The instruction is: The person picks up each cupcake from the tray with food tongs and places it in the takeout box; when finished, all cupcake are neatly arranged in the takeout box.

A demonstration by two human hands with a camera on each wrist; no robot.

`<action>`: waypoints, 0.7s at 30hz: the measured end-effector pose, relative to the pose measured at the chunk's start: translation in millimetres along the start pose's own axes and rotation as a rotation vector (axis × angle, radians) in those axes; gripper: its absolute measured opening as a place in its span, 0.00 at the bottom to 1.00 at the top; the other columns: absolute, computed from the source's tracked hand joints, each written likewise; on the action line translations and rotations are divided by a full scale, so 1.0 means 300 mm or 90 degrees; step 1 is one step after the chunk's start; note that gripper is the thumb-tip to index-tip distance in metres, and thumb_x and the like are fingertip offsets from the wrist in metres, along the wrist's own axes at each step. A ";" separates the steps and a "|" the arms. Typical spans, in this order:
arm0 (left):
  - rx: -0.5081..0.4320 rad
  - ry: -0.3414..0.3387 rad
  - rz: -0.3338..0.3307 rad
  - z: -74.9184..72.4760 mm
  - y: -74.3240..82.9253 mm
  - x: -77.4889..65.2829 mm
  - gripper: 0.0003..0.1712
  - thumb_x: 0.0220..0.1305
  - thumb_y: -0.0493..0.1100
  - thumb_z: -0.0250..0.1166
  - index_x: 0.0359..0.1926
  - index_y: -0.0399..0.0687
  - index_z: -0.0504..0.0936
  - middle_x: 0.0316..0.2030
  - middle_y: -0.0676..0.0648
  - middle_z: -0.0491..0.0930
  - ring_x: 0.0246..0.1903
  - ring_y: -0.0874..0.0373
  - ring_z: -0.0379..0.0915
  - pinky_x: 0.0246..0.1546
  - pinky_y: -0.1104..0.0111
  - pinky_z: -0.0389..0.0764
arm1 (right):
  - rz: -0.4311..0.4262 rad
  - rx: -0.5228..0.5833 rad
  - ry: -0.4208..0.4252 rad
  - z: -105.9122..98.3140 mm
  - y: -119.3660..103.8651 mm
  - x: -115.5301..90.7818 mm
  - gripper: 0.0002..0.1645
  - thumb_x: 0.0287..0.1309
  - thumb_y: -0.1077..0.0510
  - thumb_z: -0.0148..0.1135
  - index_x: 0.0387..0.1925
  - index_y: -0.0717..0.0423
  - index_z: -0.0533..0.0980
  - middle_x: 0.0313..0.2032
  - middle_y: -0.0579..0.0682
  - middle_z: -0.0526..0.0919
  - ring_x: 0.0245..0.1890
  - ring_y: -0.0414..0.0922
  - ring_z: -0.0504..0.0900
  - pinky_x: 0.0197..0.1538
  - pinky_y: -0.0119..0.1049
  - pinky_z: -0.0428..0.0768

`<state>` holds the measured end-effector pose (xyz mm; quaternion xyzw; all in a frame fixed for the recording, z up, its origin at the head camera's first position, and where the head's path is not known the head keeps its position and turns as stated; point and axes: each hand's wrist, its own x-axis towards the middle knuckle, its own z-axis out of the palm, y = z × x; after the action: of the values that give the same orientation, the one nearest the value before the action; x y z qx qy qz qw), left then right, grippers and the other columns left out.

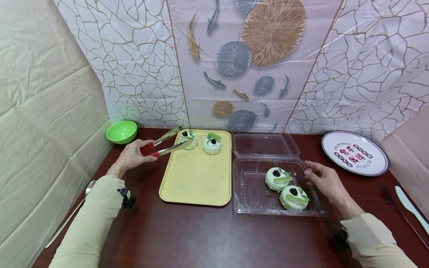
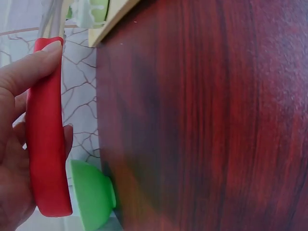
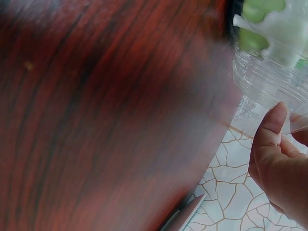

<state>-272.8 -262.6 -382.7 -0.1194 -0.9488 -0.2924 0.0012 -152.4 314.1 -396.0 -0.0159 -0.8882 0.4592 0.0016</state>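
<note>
My left hand (image 1: 134,155) grips red-handled metal tongs (image 1: 167,149) whose spread jaws reach over the far left of the yellow tray (image 1: 196,182). One small cake (image 1: 189,143), white-topped with a dark berry and green pieces, sits between the tong arms. Beside it on the tray stands a similar cake (image 1: 212,146). With thumb and fingers my right hand (image 1: 324,180) pinches the right rim of a clear plastic box (image 1: 249,203), its lid (image 1: 266,145) folded back. Inside the box, towards its right side, are two more such cakes, a farther one (image 1: 276,180) and a nearer one (image 1: 295,199).
A green bowl (image 1: 122,132) stands at the back left, close to my left hand. At the back right lies a white plate (image 1: 355,153) with red lettering. A pale knife (image 1: 412,208) and a dark utensil (image 1: 399,208) lie along the right edge. Patterned cloth (image 1: 144,63) hangs behind the table.
</note>
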 end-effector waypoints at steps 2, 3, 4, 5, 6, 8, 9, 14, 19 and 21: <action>0.004 -0.005 -0.005 0.007 -0.004 0.004 0.40 0.52 0.46 0.75 0.64 0.37 0.73 0.46 0.35 0.76 0.38 0.49 0.67 0.40 0.63 0.69 | 0.000 0.001 0.002 0.000 0.001 -0.001 0.28 0.70 0.66 0.49 0.66 0.78 0.60 0.36 0.48 0.76 0.30 0.26 0.76 0.34 0.26 0.81; 0.007 -0.006 -0.006 0.010 -0.006 0.007 0.40 0.52 0.47 0.76 0.64 0.37 0.73 0.46 0.35 0.76 0.38 0.49 0.67 0.40 0.64 0.69 | -0.001 0.001 0.002 0.000 0.001 -0.001 0.28 0.70 0.66 0.49 0.66 0.78 0.60 0.36 0.47 0.76 0.31 0.26 0.76 0.34 0.26 0.81; 0.010 -0.008 -0.010 0.013 -0.008 0.009 0.40 0.52 0.46 0.76 0.64 0.38 0.73 0.46 0.35 0.76 0.37 0.49 0.67 0.39 0.64 0.68 | -0.001 0.002 0.002 0.000 0.001 -0.001 0.28 0.70 0.66 0.49 0.66 0.78 0.60 0.35 0.47 0.76 0.30 0.26 0.76 0.34 0.26 0.81; 0.013 -0.009 -0.011 0.016 -0.010 0.011 0.40 0.51 0.46 0.76 0.64 0.38 0.73 0.46 0.35 0.76 0.37 0.49 0.67 0.39 0.64 0.68 | -0.001 0.003 0.002 0.001 0.001 -0.001 0.28 0.70 0.66 0.49 0.66 0.78 0.60 0.35 0.46 0.76 0.30 0.26 0.77 0.34 0.26 0.81; 0.018 -0.010 -0.012 0.018 -0.011 0.013 0.40 0.51 0.46 0.76 0.64 0.38 0.73 0.46 0.35 0.76 0.37 0.49 0.67 0.39 0.64 0.69 | -0.001 0.004 0.002 0.001 0.001 -0.001 0.28 0.70 0.66 0.49 0.66 0.78 0.60 0.35 0.46 0.76 0.30 0.26 0.77 0.34 0.27 0.81; 0.027 -0.013 -0.014 0.022 -0.013 0.017 0.40 0.51 0.47 0.76 0.64 0.38 0.73 0.46 0.35 0.76 0.38 0.49 0.68 0.38 0.64 0.69 | -0.002 0.007 0.001 0.001 0.002 -0.001 0.28 0.70 0.66 0.49 0.66 0.78 0.60 0.35 0.45 0.76 0.30 0.26 0.77 0.34 0.27 0.81; 0.028 -0.016 -0.017 0.024 -0.013 0.018 0.40 0.51 0.47 0.76 0.64 0.39 0.73 0.45 0.35 0.76 0.38 0.49 0.69 0.37 0.64 0.69 | -0.002 0.008 0.001 0.001 0.001 0.000 0.28 0.70 0.66 0.49 0.66 0.78 0.60 0.35 0.44 0.76 0.30 0.26 0.77 0.34 0.26 0.81; 0.032 -0.024 -0.025 0.038 -0.016 0.026 0.40 0.51 0.48 0.75 0.64 0.40 0.74 0.44 0.36 0.75 0.35 0.50 0.67 0.35 0.65 0.67 | -0.004 0.013 0.002 0.001 0.000 -0.001 0.28 0.70 0.66 0.49 0.66 0.78 0.60 0.34 0.43 0.75 0.30 0.25 0.77 0.34 0.26 0.81; 0.033 -0.026 -0.034 0.049 -0.017 0.030 0.41 0.51 0.48 0.76 0.65 0.41 0.74 0.41 0.36 0.75 0.33 0.51 0.66 0.33 0.66 0.65 | -0.004 0.007 0.003 0.001 -0.002 -0.001 0.27 0.70 0.67 0.49 0.66 0.78 0.60 0.35 0.45 0.76 0.31 0.24 0.76 0.34 0.26 0.81; 0.035 -0.028 -0.037 0.051 -0.016 0.031 0.41 0.51 0.49 0.76 0.65 0.41 0.74 0.40 0.36 0.75 0.33 0.51 0.66 0.33 0.66 0.65 | -0.002 0.003 0.004 0.001 -0.002 -0.001 0.27 0.70 0.67 0.49 0.66 0.78 0.60 0.36 0.47 0.76 0.31 0.24 0.76 0.35 0.27 0.81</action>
<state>-282.0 -255.8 -397.5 -0.0977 -0.9593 -0.2639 -0.0248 -152.0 313.4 -395.7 -0.0160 -0.8871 0.4613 0.0053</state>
